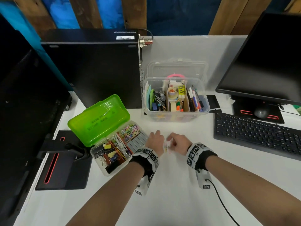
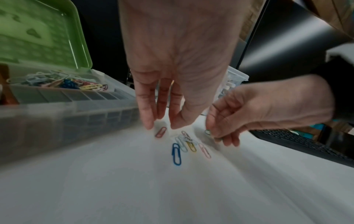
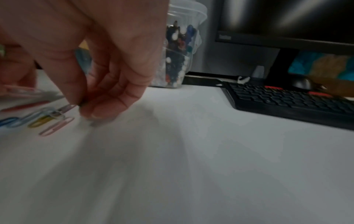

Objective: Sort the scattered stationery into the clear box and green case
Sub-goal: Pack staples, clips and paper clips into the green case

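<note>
White desk [image 1: 179, 201], "ThinkVision"-type logo too blurred on black monitor [image 3: 287, 22]

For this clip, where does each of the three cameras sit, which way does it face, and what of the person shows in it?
Head: looks down at the desk; both forearms, left hand, right hand, green case, clear box.
Left wrist: looks along the left hand at paper clips; the right hand shows too.
Right wrist: looks along the right hand, pinching something small; keyboard beyond.
All share the clips.
</note>
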`<state>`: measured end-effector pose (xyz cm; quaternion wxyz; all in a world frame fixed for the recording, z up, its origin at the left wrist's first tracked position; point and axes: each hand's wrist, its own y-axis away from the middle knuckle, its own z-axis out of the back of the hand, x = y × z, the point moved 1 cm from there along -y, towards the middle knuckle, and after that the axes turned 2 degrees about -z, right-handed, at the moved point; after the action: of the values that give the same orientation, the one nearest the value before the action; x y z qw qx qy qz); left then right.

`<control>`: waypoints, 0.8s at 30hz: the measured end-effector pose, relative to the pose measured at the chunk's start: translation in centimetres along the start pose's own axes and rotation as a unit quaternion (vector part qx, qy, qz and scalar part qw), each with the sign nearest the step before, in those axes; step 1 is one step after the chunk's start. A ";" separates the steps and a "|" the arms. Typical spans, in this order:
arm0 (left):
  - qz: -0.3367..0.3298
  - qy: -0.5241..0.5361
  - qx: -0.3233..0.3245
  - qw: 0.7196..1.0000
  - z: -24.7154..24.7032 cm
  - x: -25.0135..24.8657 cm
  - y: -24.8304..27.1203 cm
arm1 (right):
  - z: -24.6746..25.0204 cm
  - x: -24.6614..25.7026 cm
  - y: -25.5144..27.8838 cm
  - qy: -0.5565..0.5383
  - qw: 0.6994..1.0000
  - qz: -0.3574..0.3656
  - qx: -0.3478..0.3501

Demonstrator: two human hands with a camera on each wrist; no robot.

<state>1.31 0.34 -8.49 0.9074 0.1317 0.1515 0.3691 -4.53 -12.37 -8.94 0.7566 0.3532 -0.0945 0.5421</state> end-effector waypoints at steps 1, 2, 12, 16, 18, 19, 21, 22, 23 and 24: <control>-0.004 -0.008 0.009 1.000 -0.2 -0.2 -0.1 | -0.2 0.3 -0.3 0.009 1.000 0.006 0.006; -0.004 -0.014 0.016 1.000 -0.3 -0.3 -0.1 | -0.5 0.4 -0.6 0.020 1.000 0.009 0.008; -0.027 -0.007 -0.006 1.000 -1.0 -0.4 -0.3 | -1.2 0.9 -1.8 0.146 0.989 0.023 0.033; -0.049 -0.003 -0.002 0.999 -1.2 -0.1 -0.5 | -1.3 0.4 -1.6 0.172 0.984 0.016 0.049; -0.055 0.005 0.007 0.998 -1.2 0.0 -0.5 | -1.4 0.1 -1.4 0.175 0.983 0.016 0.050; -0.057 0.008 0.013 0.998 -1.2 0.1 -0.5 | -1.5 -0.1 -1.3 0.176 0.983 0.016 0.050; -0.056 0.012 0.025 0.998 -1.0 0.1 -0.6 | -1.6 -0.4 -0.9 0.174 0.983 0.010 0.050; -0.054 0.017 0.031 0.998 -0.8 0.1 -0.6 | -1.6 -0.6 -0.7 0.169 0.984 0.005 0.048; -0.050 0.024 0.033 0.998 -0.6 0.2 -0.6 | -1.6 -0.8 -0.6 0.157 0.986 0.002 0.048; -0.040 0.034 0.032 0.998 -0.4 0.3 -0.5 | -1.5 -1.0 -0.5 0.142 0.989 -0.001 0.044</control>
<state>1.70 0.24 -9.06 0.9111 0.1415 0.1992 0.3319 -4.87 -12.25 -10.77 0.7466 0.3058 0.0376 0.5897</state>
